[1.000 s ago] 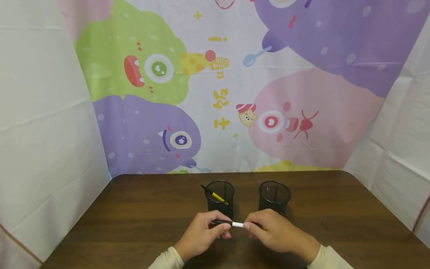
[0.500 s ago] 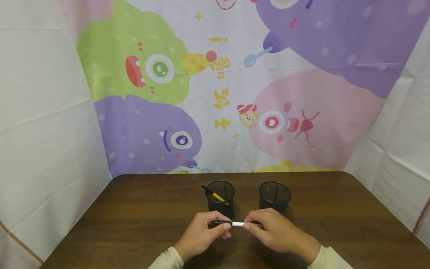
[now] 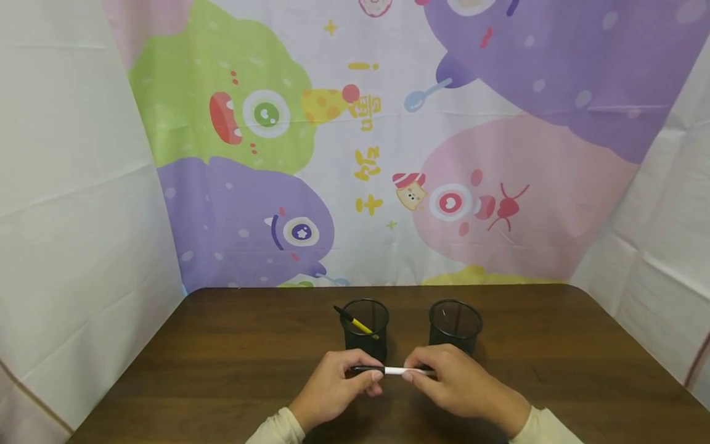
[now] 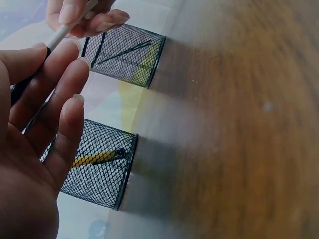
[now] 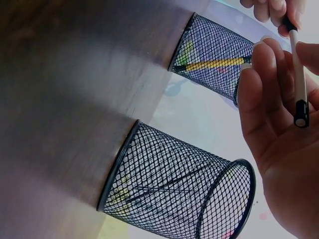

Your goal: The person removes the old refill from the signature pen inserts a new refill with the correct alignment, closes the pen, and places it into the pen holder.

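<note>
A white pen with a black cap lies level between the two hands, in front of the mesh cups. My left hand pinches its black end between thumb and fingers. The white barrel is pinched by my right hand. In the right wrist view the white pen shows a black tip end over the right palm. Behind the left hand stands a black mesh cup with a yellow and black pen leaning in it. Another mesh cup stands behind the right hand.
Both cups stand on a dark brown wooden table. A printed cloth with cartoon figures hangs behind the table, and plain white cloth hangs at both sides. Thin dark lines show through the mesh of the right cup.
More of the white barrel shows between the hands than half a second ago. Otherwise both hands stay nearly in place, still holding the pen.
</note>
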The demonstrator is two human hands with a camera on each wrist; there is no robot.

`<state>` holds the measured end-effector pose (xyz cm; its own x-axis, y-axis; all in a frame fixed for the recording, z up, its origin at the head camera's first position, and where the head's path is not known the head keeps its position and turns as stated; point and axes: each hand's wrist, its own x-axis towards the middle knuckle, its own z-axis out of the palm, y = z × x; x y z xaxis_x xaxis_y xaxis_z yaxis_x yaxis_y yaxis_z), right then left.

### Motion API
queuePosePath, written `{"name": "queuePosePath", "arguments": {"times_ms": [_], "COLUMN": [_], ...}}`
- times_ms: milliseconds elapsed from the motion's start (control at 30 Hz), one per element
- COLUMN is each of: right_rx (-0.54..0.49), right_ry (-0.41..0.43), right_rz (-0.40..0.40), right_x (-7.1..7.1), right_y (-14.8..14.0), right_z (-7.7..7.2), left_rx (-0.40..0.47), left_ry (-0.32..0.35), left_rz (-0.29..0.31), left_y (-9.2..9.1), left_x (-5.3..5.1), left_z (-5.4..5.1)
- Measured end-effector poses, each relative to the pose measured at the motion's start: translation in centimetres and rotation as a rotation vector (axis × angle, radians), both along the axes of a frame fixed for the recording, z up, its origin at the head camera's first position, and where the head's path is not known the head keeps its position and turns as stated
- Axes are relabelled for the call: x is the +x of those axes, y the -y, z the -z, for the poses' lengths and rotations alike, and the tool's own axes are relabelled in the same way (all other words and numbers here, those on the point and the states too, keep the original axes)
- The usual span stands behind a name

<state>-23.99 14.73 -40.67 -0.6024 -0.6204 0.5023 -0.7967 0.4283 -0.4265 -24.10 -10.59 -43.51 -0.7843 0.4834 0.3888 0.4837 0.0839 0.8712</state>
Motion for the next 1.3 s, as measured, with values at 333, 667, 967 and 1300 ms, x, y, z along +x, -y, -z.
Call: {"name": "queuePosePath", "arguments": {"times_ms": [333, 667, 967, 1300], "right_rx": [-0.011, -0.019, -0.015, -0.019], "right_ry": [0.027, 0.014, 0.005, -0.010], "right_rz": [-0.005, -0.021, -0.015, -0.003], "right_x": [0.08, 0.01, 0.06, 0.09], "right_y": [-0.03, -0.02, 0.09, 0.08], "right_z": [0.09, 0.09, 0.14, 0.07], "left_rx": [-0.003, -0.003, -0.016, -0.022], "left_ry": [0.008, 0.014, 0.027, 0.037], "left_rz": [0.007, 0.010, 0.003, -0.005], "left_y": [-0.02, 0.01, 0.10, 0.02], "left_x": [0.06, -0.01, 0.10, 0.10], "left_z": [0.03, 0.02, 0.00, 0.02]}}
